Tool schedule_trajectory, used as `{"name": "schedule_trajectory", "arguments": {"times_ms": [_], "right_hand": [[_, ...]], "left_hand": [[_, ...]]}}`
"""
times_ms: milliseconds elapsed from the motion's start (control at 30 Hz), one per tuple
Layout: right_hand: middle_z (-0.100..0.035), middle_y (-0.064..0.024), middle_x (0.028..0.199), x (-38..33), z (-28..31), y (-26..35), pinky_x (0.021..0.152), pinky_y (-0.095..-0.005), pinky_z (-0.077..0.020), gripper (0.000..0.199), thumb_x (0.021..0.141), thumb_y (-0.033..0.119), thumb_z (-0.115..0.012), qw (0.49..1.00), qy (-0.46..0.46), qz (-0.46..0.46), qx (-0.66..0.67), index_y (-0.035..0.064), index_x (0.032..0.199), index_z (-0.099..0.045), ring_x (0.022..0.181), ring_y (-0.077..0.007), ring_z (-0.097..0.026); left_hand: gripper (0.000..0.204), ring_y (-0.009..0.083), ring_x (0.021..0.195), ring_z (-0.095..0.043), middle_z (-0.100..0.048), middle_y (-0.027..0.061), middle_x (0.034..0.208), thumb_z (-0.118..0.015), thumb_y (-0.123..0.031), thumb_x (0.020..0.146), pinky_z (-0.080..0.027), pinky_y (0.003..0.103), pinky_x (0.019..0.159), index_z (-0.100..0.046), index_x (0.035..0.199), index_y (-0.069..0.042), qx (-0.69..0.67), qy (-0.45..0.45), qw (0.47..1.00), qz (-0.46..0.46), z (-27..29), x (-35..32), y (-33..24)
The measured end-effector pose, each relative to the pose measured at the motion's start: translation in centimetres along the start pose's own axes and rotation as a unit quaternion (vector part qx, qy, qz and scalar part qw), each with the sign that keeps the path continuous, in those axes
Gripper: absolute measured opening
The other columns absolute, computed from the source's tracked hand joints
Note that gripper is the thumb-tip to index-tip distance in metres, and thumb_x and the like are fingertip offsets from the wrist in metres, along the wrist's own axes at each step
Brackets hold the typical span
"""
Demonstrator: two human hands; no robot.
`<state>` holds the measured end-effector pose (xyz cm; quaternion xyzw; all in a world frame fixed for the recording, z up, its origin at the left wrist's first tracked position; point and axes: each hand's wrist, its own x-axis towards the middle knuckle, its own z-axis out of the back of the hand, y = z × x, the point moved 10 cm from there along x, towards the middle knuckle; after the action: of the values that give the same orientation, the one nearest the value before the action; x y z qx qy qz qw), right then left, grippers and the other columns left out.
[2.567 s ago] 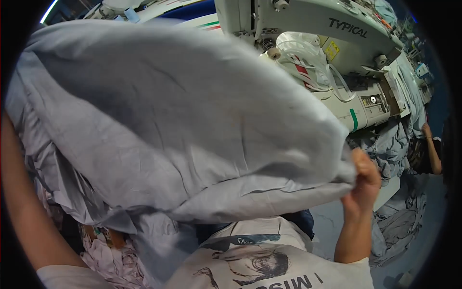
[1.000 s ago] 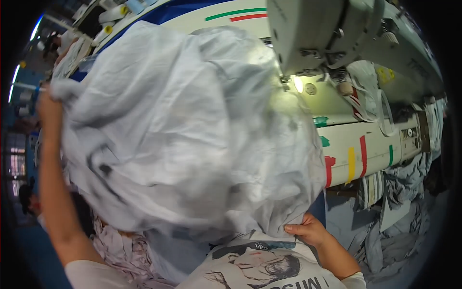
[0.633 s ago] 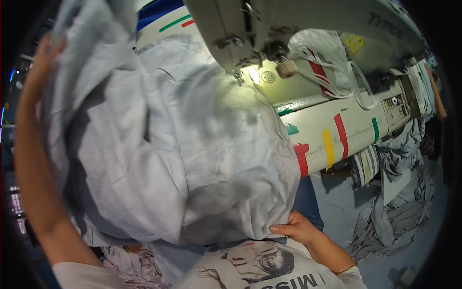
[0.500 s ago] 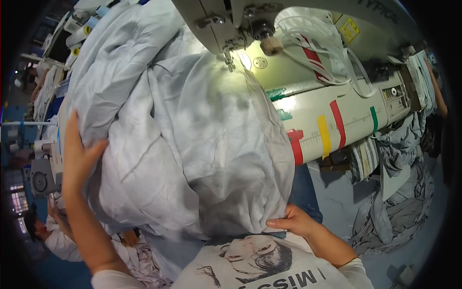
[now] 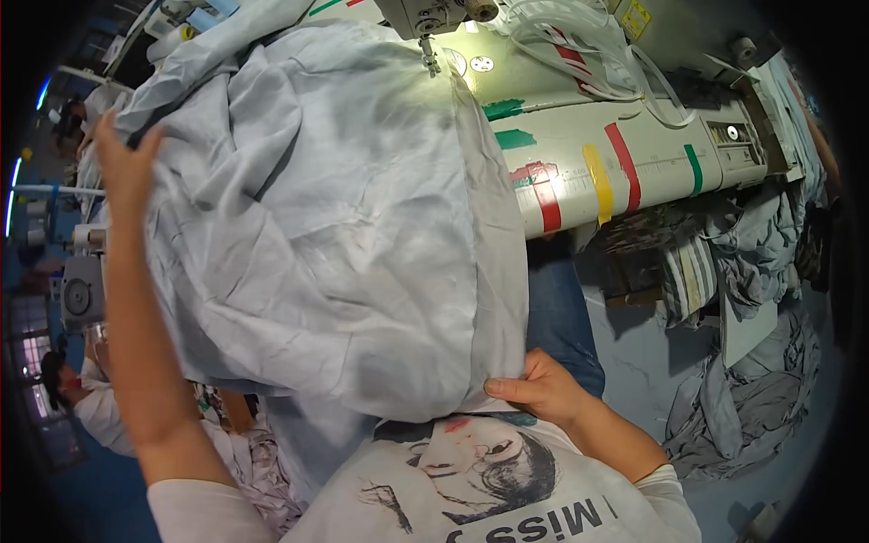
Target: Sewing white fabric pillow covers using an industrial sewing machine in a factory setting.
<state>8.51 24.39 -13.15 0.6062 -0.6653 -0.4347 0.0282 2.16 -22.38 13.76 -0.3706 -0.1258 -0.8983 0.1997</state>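
A large crumpled sheet of light grey fabric (image 5: 326,226) lies piled over the sewing table and down into my lap. My left hand (image 5: 122,167) reaches up along its far left side, fingers spread flat against the cloth. My right hand (image 5: 539,389) pinches the fabric's lower hem close to my body. The sewing machine's needle head (image 5: 430,32) stands just above the cloth's top edge, lit by a small lamp.
The cream machine bed (image 5: 634,154) carries red, yellow and green tape strips. More grey fabric (image 5: 751,407) is heaped on the floor at right. Another person (image 5: 86,403) sits at lower left beside another machine (image 5: 81,290).
The fabric has come down from in front of my face onto the table under the needle. My left hand slid outward along its left side; my right hand keeps the hem.
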Motion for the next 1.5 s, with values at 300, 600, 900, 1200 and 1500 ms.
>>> {"name": "schedule_trajectory", "arguments": {"times_ms": [300, 600, 900, 1200, 1500], "right_hand": [[-0.069, -0.0035, 0.093, 0.3, -1.9, -0.8, 0.076, -0.0225, -0.0483, 0.016, 0.089, 0.009, -0.065, 0.997, 0.024, 0.021, -0.066, 0.0007, 0.102, -0.069, 0.085, -0.0077, -0.061], [-0.070, -0.0046, 0.087, 0.2, -1.9, -1.9, 0.071, -0.0231, -0.0489, 0.016, 0.088, 0.012, -0.068, 0.997, 0.001, 0.025, -0.076, -0.0016, 0.096, -0.070, 0.079, -0.0081, -0.062], [-0.070, -0.0049, 0.091, -4.1, -2.9, 1.8, 0.073, -0.0228, -0.0489, 0.019, 0.089, 0.011, -0.066, 0.993, 0.034, 0.077, -0.082, -0.0023, 0.103, -0.069, 0.081, -0.0073, -0.062], [-0.069, -0.0112, 0.090, -11.7, -8.6, 7.2, 0.072, -0.0263, -0.0484, 0.015, 0.087, 0.005, -0.066, 0.935, 0.093, 0.291, -0.178, -0.0020, 0.100, -0.068, 0.082, -0.0155, -0.065], [-0.069, -0.0116, 0.085, -10.5, -8.5, 4.6, 0.071, -0.0306, -0.0496, 0.011, 0.081, 0.003, -0.070, 0.933, 0.174, 0.206, -0.237, -0.0018, 0.090, -0.069, 0.084, -0.0216, -0.066]], "left_hand": [[0.060, 0.0373, 0.106, -0.051, -0.049, 0.0238, 0.120, -0.069, -0.010, 0.078, -0.041, 0.043, 0.094, -0.039, 0.127, 0.007, -0.492, 0.362, 0.774, 0.164, 4.6, -29.7, -29.0], [0.022, 0.0259, 0.076, -0.060, -0.061, 0.0142, 0.086, -0.059, -0.002, 0.081, -0.048, 0.035, 0.070, -0.058, 0.103, 0.001, -0.440, 0.369, 0.796, 0.189, 4.1, -32.7, -26.2], [0.013, 0.0045, 0.074, -0.049, -0.059, -0.0004, 0.084, -0.053, -0.007, 0.094, -0.037, 0.018, 0.066, -0.061, 0.100, 0.002, -0.474, 0.092, 0.821, 0.303, 16.1, -21.0, -11.6], [0.032, 0.0139, 0.062, -0.055, -0.055, 0.0027, 0.080, -0.061, -0.015, 0.070, -0.040, 0.024, 0.050, -0.064, 0.098, -0.002, -0.251, 0.228, 0.843, -0.417, 23.5, -16.2, -36.8], [0.025, 0.0082, 0.051, -0.042, -0.041, -0.0011, 0.066, -0.059, -0.020, 0.068, -0.031, 0.022, 0.041, -0.063, 0.087, -0.003, -0.337, 0.297, 0.802, -0.394, 19.7, -24.6, -37.4]]}}
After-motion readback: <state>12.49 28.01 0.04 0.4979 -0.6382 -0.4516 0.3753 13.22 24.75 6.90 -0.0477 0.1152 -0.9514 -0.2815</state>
